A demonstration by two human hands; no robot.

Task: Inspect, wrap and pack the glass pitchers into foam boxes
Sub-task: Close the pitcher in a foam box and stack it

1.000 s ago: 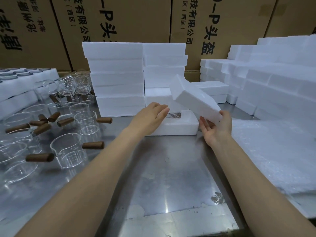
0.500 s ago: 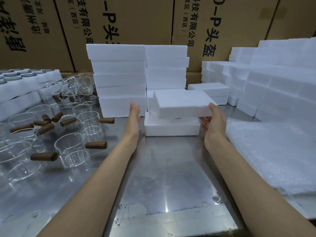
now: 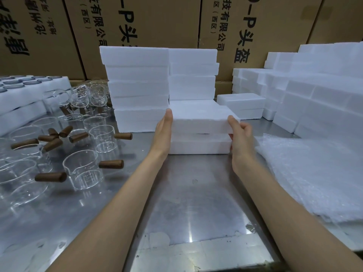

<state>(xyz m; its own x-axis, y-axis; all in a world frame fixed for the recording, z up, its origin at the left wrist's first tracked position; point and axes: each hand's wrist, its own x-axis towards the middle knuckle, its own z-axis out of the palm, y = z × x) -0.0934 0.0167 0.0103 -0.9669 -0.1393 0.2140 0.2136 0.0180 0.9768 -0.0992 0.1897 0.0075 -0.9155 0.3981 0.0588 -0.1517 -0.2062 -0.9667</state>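
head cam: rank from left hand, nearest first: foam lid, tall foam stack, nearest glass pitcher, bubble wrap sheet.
1. foam lid: touching the left hand.
2. tall foam stack: just behind-left.
3. nearest glass pitcher: lower left.
4. bubble wrap sheet: far right, past the right hand.

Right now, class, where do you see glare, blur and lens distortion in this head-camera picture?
Head view: glare streaks on the steel table near the bottom; the foam blocks at right are bright, their edges washed soft; the cartons lean outward from wide-angle distortion; the right hand is slightly blurred; the pitchers are fairly sharp.
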